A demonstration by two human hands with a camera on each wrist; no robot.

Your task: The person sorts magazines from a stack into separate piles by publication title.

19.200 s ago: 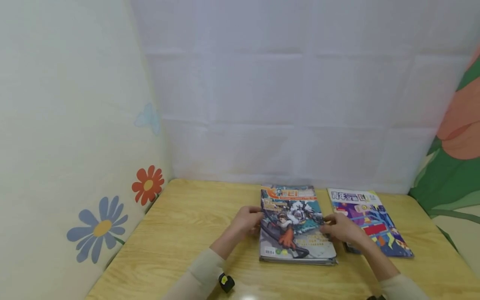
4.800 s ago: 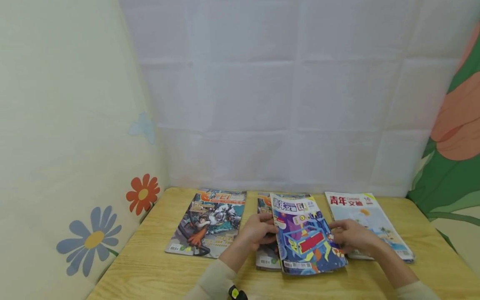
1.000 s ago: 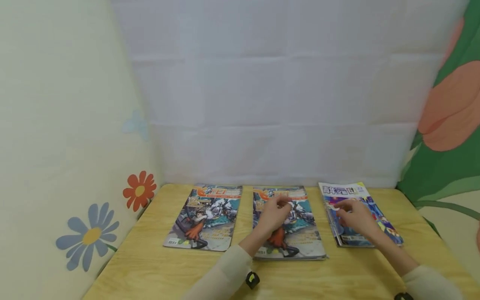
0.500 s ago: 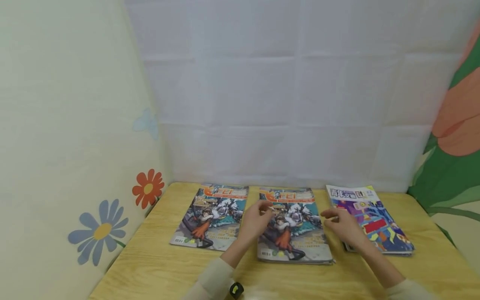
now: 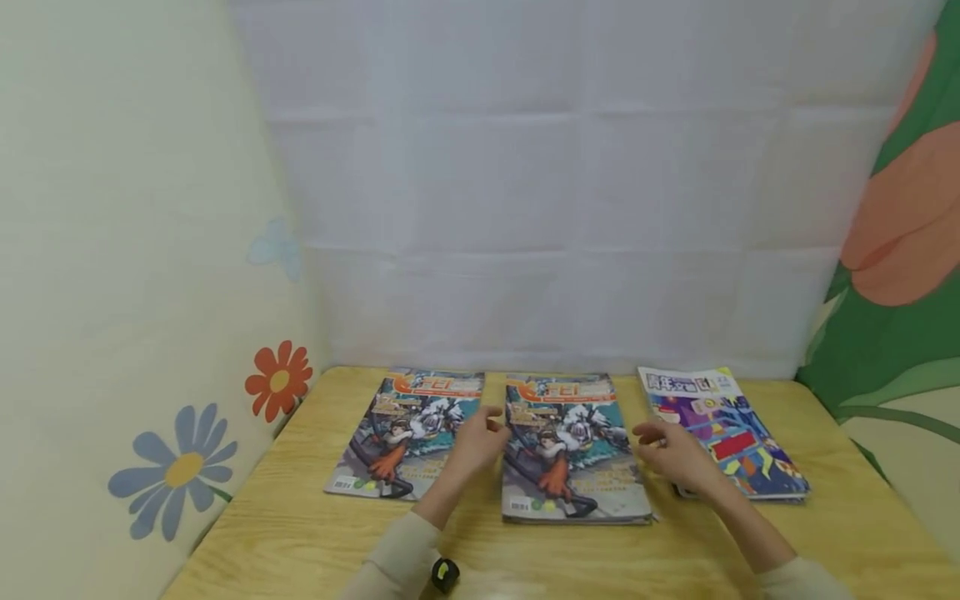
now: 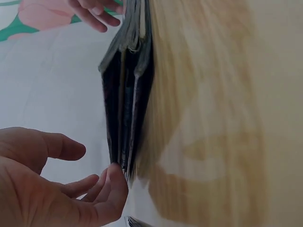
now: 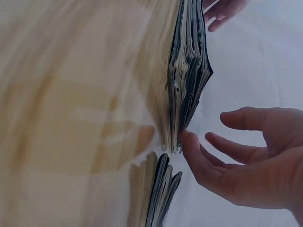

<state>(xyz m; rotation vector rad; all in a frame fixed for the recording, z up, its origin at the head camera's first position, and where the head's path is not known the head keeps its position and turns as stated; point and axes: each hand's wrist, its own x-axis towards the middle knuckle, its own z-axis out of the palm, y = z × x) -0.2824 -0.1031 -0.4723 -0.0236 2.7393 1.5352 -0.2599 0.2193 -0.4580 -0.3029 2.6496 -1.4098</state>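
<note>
A middle stack of comic magazines point(image 5: 577, 467) lies on the table, with an orange-lettered cover on top. My left hand point(image 5: 480, 437) is at its left edge, fingers loosely bent and thumb apart. In the left wrist view, the left fingertips point(image 6: 116, 175) come right to the stack's side. My right hand point(image 5: 678, 458) is at the opposite edge, overlapping the right-hand pile; its fingertips point(image 7: 188, 142) are close to the stack's side in the right wrist view. Neither hand grips anything. The stack's page edges point(image 7: 187, 71) show as several layers.
One magazine with the same cover point(image 5: 412, 433) lies to the left. On the right is a pile topped by a purple magazine point(image 5: 738, 442). The wooden table point(image 5: 300, 533) meets a white cloth backdrop point(image 5: 465, 208) behind and a flower-printed panel point(image 5: 150, 250) at left.
The purple magazine, earlier held over the middle stack, now tops the right pile. The left-hand magazine was not there at first. My hands have moved to either side of the middle stack.
</note>
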